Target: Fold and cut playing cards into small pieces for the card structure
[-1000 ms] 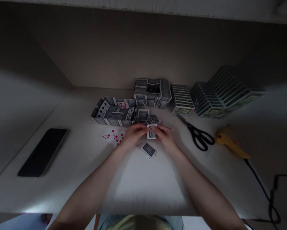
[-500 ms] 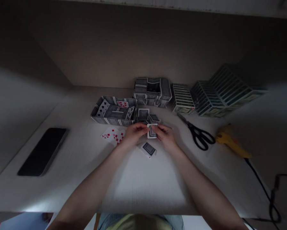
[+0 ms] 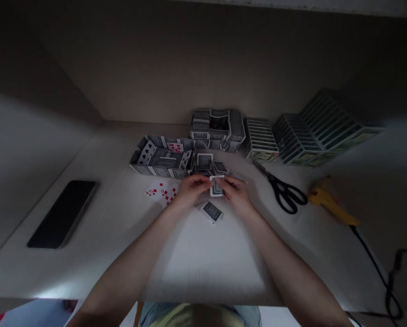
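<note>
A playing card [image 3: 217,187], its dark patterned back facing me, is pinched between my two hands above the table. My left hand [image 3: 191,190] grips its left edge with thumb and fingers. On the opposite edge, my right hand [image 3: 236,191] has its thumb on the card's back. Whether more cards lie behind it, I cannot tell. Just below my hands rests a small pile of cards [image 3: 212,211], back up. Face-up diamond cards [image 3: 160,191] lie left of my left hand. Beyond my fingers are more cards [image 3: 205,161], partly hidden.
An open box made of cards [image 3: 149,170] and a card-built model [image 3: 218,129] stand at the back. Ridged card structures [image 3: 261,138] fill the back right. Black scissors [image 3: 288,195] and a yellow glue gun [image 3: 334,204] with a cord lie right. A phone [image 3: 62,213] lies left.
The view has shifted very slightly. Both hands keep the same hold on the card, with hardly any movement.
</note>
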Action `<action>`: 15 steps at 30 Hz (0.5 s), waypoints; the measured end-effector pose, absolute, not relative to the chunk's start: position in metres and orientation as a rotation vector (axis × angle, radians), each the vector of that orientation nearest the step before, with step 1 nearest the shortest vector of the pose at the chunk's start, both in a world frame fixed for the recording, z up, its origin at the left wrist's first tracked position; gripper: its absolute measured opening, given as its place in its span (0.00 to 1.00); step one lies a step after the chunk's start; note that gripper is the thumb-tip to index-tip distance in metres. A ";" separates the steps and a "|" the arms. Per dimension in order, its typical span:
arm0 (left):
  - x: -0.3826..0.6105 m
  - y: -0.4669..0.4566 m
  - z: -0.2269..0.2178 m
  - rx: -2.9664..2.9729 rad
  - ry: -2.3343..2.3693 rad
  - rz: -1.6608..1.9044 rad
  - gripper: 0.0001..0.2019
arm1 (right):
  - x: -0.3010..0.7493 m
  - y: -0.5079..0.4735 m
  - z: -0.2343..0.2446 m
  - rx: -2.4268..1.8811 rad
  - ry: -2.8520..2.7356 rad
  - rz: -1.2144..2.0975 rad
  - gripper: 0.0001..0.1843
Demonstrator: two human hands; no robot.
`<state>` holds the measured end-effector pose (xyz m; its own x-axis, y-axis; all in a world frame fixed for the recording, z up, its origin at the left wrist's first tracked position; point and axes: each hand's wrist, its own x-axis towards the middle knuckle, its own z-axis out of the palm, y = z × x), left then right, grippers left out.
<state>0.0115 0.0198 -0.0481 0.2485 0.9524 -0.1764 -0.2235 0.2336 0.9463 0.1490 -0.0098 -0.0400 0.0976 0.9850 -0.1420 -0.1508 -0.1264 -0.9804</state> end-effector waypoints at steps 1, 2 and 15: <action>0.012 0.020 -0.048 0.970 0.959 1.004 0.09 | 0.149 -0.010 -0.040 -1.249 -0.961 1.286 0.13; 0.012 0.019 -0.048 0.964 0.962 1.005 0.09 | 0.149 -0.010 -0.041 -1.252 -0.961 1.284 0.13; 0.009 0.021 -0.044 0.801 0.928 1.045 0.09 | 0.152 -0.011 -0.035 -1.192 -1.127 1.354 0.13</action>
<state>0.0091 0.0212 -0.0438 0.2172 0.9461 -0.2403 -0.3500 0.3053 0.8856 0.1524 -0.0108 -0.0351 -0.0481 0.9943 -0.0948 -0.0869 -0.0987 -0.9913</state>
